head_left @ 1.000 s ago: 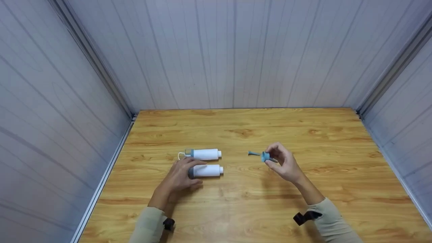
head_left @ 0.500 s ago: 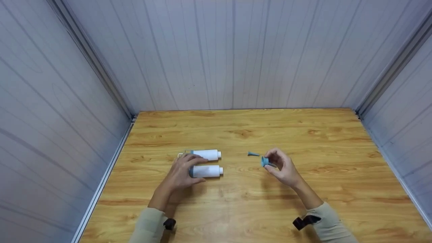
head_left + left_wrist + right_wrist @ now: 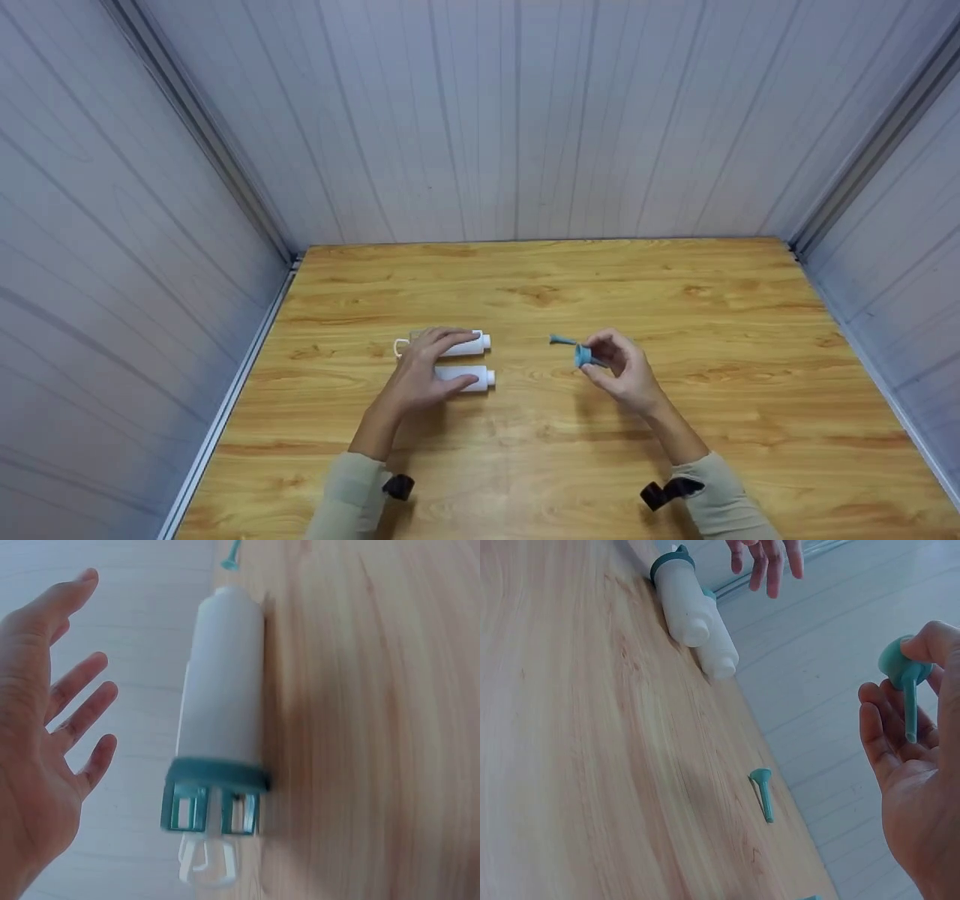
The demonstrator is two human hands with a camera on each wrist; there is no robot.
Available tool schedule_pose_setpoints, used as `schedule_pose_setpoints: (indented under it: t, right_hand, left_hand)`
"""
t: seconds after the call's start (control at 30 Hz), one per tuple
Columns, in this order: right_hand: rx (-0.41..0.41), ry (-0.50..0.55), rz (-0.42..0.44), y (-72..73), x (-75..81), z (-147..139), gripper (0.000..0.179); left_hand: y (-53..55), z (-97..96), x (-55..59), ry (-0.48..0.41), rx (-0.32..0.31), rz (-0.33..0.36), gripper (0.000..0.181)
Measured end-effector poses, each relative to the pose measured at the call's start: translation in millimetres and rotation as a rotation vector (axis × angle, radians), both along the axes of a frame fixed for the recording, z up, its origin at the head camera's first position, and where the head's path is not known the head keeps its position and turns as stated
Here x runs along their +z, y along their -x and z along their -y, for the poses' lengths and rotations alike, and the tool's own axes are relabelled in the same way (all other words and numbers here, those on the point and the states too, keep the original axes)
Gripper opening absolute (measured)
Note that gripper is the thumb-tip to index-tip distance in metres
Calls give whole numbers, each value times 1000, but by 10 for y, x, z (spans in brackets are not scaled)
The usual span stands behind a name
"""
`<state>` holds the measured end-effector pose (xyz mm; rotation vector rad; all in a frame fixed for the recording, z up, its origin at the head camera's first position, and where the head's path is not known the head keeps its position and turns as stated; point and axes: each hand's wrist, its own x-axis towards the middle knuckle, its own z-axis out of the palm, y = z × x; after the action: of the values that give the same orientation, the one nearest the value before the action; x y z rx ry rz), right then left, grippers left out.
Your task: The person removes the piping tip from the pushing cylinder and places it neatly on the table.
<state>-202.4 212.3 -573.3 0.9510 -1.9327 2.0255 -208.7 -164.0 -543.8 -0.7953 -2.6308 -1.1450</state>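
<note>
Two white bottles lie on their sides, side by side: the near one [image 3: 481, 374] and the far one [image 3: 466, 348]. In the left wrist view, the bottle in front has a teal slotted collar [image 3: 217, 774], with a white loop [image 3: 231, 862] at that end. My left hand [image 3: 421, 373] hovers over the bottles with fingers spread, holding nothing. My right hand [image 3: 628, 379] pinches a teal funnel-shaped cap [image 3: 583, 355] with a thin spout [image 3: 910, 709]. Beyond it, a slim teal nozzle [image 3: 561, 340] with a flared end lies on the table.
The wood-grain table [image 3: 525, 465] is bounded by a pale back panel [image 3: 480, 150] and side panels. A teal bit [image 3: 812, 898] shows at the bottom edge of the right wrist view.
My left hand has moved right and slightly up, away from the collar end of the near bottle and over the bottle bodies. My right hand has shifted slightly left, still pinching the teal cap.
</note>
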Motion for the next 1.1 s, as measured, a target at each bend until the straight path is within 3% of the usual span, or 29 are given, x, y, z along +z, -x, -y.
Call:
schedule_pose_setpoints:
  t: [0.17,0.4,0.6,1.1]
  right_hand:
    - [-13,-2,15,24,-22,12,33]
    - [-48,-29,36,24,-61,43,35]
    - [-61,-5,45,45,-58,96,37]
    - [-94,22,70,74,-2,226,38]
  left_hand:
    - [24,-117,42,-48,0,0,58]
    - [66,-304,65,-140,-60,-117,51]
    - [95,-458,84,-182,-112,-170,47]
    - [108,-801,166,-235,-135,-165,36]
